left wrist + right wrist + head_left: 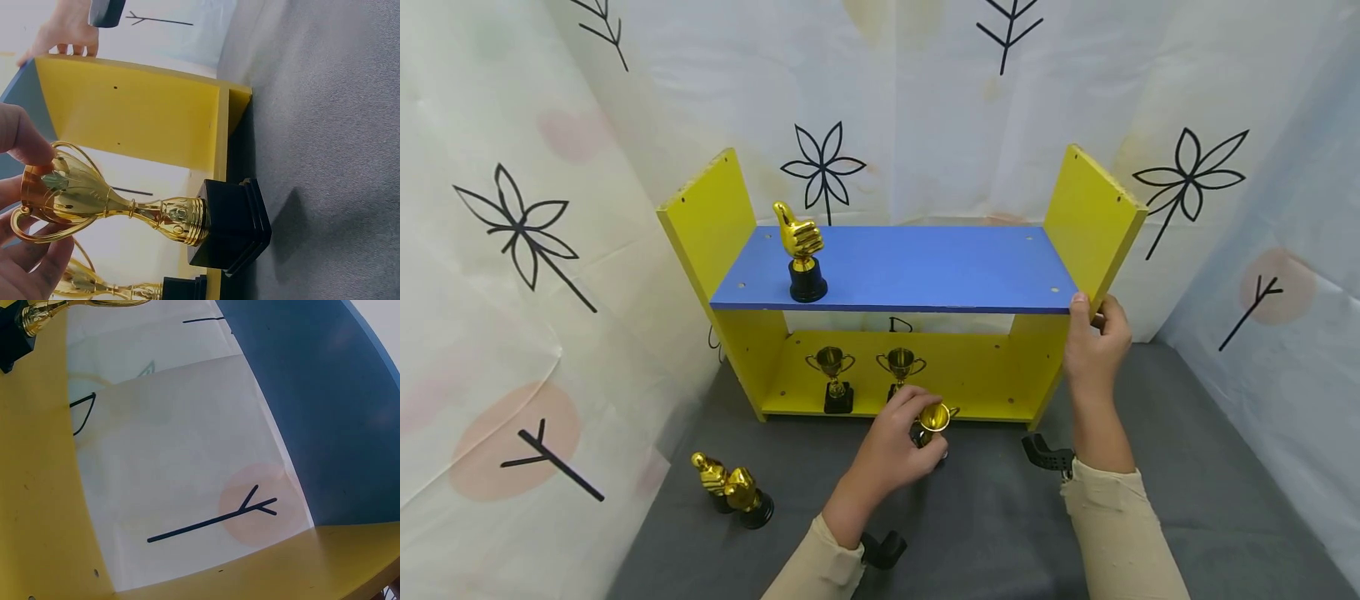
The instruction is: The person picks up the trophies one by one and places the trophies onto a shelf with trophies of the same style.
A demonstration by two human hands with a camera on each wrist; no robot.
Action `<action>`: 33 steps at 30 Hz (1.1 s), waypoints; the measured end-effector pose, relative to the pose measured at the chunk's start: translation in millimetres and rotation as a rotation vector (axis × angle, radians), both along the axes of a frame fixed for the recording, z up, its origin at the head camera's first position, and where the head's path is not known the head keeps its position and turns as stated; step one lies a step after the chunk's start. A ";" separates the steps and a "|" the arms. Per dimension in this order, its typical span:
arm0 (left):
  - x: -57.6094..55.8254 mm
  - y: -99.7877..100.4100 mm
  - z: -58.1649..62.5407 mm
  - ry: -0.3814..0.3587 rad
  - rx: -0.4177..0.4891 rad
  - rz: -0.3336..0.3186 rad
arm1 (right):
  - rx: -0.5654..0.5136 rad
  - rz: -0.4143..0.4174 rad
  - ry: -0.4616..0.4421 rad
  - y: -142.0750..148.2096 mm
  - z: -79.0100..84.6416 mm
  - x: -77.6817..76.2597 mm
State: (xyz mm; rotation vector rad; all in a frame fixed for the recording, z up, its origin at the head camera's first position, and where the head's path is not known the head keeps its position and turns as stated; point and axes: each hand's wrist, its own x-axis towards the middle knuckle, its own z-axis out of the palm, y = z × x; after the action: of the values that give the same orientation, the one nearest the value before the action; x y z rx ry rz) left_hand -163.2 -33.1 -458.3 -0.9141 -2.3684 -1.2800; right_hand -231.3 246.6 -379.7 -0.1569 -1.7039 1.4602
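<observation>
My left hand [895, 442] pinches a small gold trophy cup [936, 418] by its bowl, just in front of the shelf unit. In the left wrist view the thumb and fingers lie on the bowl of that trophy cup [69, 187], and its black base hangs above the grey cloth. My right hand [1093, 354] grips the right side of the yellow and blue shelf unit [925, 267], thumb at the blue board's edge. On the lower yellow board stand two more trophy cups, one at left [838, 398] and one partly hidden by my left hand [900, 362].
A gold thumbs-up trophy [803, 250] stands on the blue board's left part. Two more gold hand-shaped trophies, a rear one [711, 475] and a front one [743, 492], are on the grey cloth [985, 533] at left. White patterned fabric [925, 108] hangs behind.
</observation>
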 end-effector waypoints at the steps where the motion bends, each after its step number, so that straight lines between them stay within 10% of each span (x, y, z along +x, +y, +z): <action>1: -0.6 0.8 0.3 0.005 -0.002 0.000 | -0.001 0.001 0.002 0.0 0.2 -0.1; 33: -16.7 21.1 10.0 0.013 -0.011 -0.073 | -0.005 -0.016 0.034 1.0 -0.9 -2.8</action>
State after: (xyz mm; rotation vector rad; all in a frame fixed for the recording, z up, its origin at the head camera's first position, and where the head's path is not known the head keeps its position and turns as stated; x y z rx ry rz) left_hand -180.0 -11.9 -448.3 -1.0181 -2.3546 -1.2854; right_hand -234.1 247.6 -380.6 -0.1474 -1.6680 1.4476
